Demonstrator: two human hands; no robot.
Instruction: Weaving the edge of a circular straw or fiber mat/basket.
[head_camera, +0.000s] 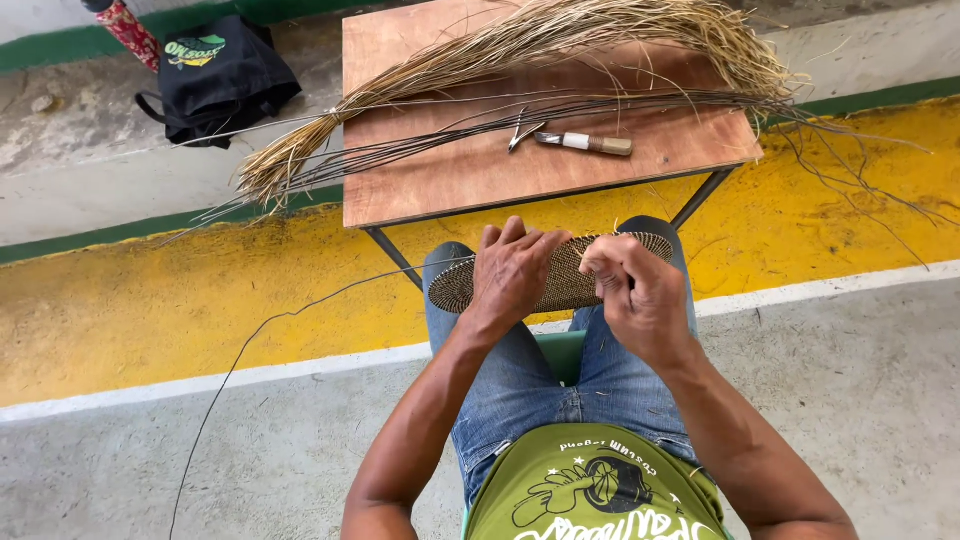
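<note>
- On the person's lap, across both knees in blue jeans (520, 390), a flat oval woven mat (560, 285) is held level.
- The left hand (512, 272) is laid over the mat's middle, fingers curled down on its far edge in a grip.
- The right hand (640, 295) is closed at the mat's right end, fingertips pinched together on a thin pale strand.
- A long dark strand (250, 350) trails from the mat's left end down to the concrete floor.
- Beyond the knees, a wooden worktop (450, 180) carries a bundle of dry straw (560, 35), thin dark stalks, small pliers (522, 132) and a wooden-handled tool (590, 144).
- A black bag (215, 75) lies on the floor, far left.
</note>
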